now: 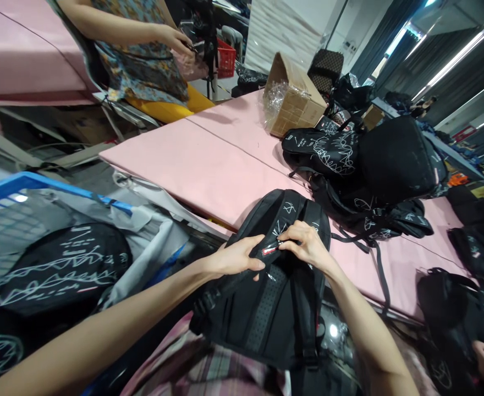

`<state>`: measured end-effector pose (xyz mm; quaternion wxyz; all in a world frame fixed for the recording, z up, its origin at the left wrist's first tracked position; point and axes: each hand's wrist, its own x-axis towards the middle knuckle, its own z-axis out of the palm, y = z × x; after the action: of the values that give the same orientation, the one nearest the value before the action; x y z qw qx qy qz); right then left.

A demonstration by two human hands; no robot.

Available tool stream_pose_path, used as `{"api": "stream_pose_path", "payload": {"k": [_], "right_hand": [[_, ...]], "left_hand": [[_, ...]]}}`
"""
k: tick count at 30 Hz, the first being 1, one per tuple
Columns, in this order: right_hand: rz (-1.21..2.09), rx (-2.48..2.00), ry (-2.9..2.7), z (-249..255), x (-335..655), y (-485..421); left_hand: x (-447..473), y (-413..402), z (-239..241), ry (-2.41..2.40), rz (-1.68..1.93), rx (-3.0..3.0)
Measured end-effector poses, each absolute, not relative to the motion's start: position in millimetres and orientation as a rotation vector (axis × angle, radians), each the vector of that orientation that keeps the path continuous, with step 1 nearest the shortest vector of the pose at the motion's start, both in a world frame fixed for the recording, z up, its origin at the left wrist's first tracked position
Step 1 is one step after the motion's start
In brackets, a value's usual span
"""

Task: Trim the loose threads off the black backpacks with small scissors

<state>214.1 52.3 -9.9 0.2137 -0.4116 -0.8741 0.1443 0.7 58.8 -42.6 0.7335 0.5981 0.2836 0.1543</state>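
Note:
A black backpack (267,297) with white scribble print lies back-side up across my lap and the edge of the pink table (209,165). My left hand (236,257) is closed, pinching a small red and white tag (270,250) near the top of the backpack. My right hand (306,243) is closed too, its fingertips pinching the other end of the same tag, between the shoulder straps.
A pile of similar black backpacks (366,170) sits on the table at right, more lie further right (468,324). A cardboard box (293,99) with clear plastic stands behind. A blue crate (39,242) holding backpacks is at left. Another person (143,49) stands at the back.

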Motion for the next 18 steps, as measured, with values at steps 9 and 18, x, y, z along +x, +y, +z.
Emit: {"api": "stream_pose_path", "payload": {"k": [9, 18], "right_hand": [[0.348, -1.254, -2.342, -7, 227, 47], [0.25, -1.124, -2.464, -7, 205, 46]], "left_hand": [[-1, 58, -37, 0.602, 0.362, 1.278], [0, 58, -46, 0.626, 0.364, 1.322]]}}
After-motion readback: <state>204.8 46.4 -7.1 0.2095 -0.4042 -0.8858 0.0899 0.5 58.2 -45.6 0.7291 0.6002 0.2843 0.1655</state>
